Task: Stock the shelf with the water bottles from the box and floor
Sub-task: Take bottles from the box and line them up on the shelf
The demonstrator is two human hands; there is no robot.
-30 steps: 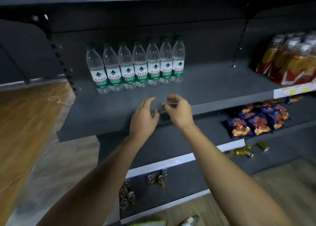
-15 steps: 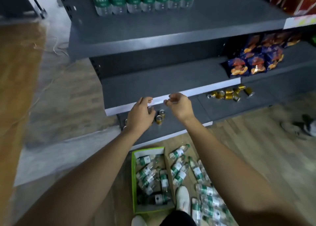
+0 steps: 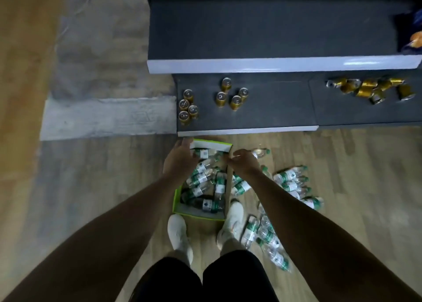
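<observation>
A green-edged cardboard box (image 3: pixel 177 199) lies on the wooden floor between my feet and the shelf base, holding several clear water bottles (image 3: pixel 201 179) with green labels. More bottles (image 3: pixel 290 180) lie scattered on the floor to its right, and another bunch of bottles (image 3: pixel 266 235) sits by my right shoe. My left hand (image 3: pixel 180 162) hovers over the box's left side, fingers relaxed and empty. My right hand (image 3: pixel 243 163) hovers over the box's right wall, fingers loosely curled, holding nothing. The stocked shelf is out of view.
The dark bottom shelf (image 3: pixel 269 116) carries upright gold cans (image 3: pixel 230 95) and a heap of tipped gold cans (image 3: pixel 370 89). A middle shelf (image 3: pixel 251 39) with a white edge strip juts out above it. My white shoes (image 3: pixel 178 231) stand just behind the box.
My view has swung down from the row of shelved bottles to the floor. Both empty hands have dropped from shelf height to just above the box.
</observation>
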